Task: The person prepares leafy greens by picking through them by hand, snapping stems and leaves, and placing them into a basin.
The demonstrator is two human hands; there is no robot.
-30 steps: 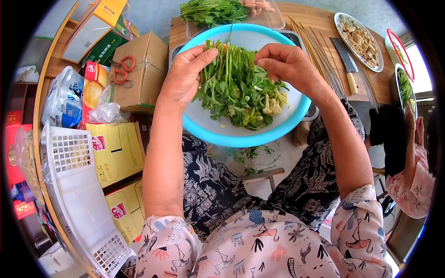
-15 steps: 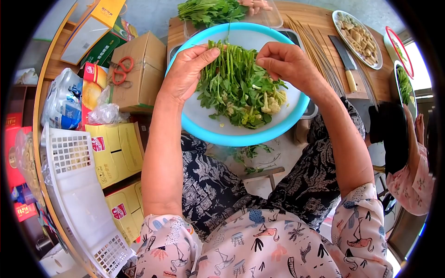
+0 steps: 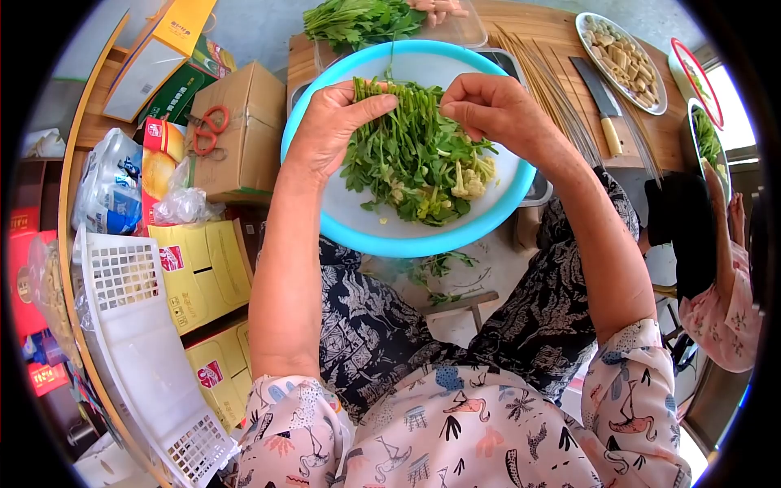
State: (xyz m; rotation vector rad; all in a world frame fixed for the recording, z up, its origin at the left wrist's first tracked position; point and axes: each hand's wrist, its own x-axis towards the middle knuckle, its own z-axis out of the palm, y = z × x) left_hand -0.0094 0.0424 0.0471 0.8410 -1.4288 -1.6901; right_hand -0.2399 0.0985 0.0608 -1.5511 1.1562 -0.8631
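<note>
Leafy green stems (image 3: pixel 400 138) hang side by side in a row over the blue-rimmed white basin (image 3: pixel 423 246), leaves downward. My left hand (image 3: pixel 338 126) is closed at the left end of the row, its thumb pressed across the upper stems. At the right end, my right hand (image 3: pixel 496 114) pinches its thumb and fingertips together; what lies between them is too small to make out. Pale cauliflower pieces (image 3: pixel 472 179) lie in the basin just below that hand, beside the leaves.
Thin skewers (image 3: pixel 549 89), a knife (image 3: pixel 602 102) and a plate of skewered food (image 3: pixel 622 65) lie on the wooden table, right. More greens (image 3: pixel 358 24) are behind the basin. Left are red scissors (image 3: pixel 210 130), a cardboard box (image 3: pixel 240 130) and a white basket (image 3: pixel 142 342). Another person's sleeve (image 3: pixel 724 313) shows right.
My left thumb has slid right across the stems. My right hand stays pinched at nearly the same spot. The whole view has shifted slightly.
</note>
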